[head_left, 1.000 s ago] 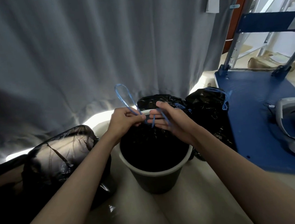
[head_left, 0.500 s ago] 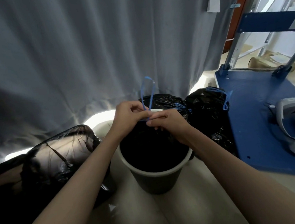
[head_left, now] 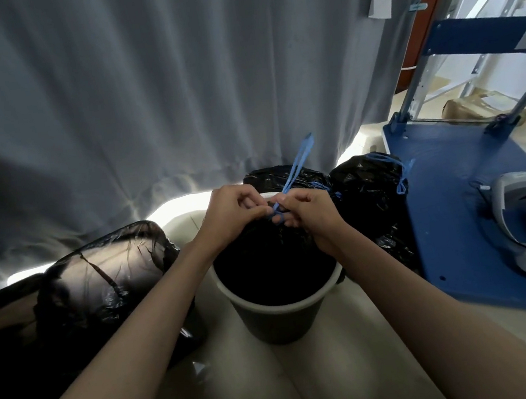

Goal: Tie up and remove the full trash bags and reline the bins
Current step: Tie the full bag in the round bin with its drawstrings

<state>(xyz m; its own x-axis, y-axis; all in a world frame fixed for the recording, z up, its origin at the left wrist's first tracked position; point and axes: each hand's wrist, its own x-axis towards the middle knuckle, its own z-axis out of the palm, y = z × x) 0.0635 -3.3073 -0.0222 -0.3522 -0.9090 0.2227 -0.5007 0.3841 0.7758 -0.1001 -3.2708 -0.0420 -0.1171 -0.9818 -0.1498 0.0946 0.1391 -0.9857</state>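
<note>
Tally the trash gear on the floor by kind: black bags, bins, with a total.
Black bags: 4, one in the bin, two tied behind, one at left
Bins: 1
Total: 5

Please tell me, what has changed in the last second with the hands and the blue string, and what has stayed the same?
The hands drew together: the right hand, flat before, now pinches the blue drawstring against the left hand. The wide loop narrowed and shifted right. The bin and the tied bags behind it stayed put.
</note>
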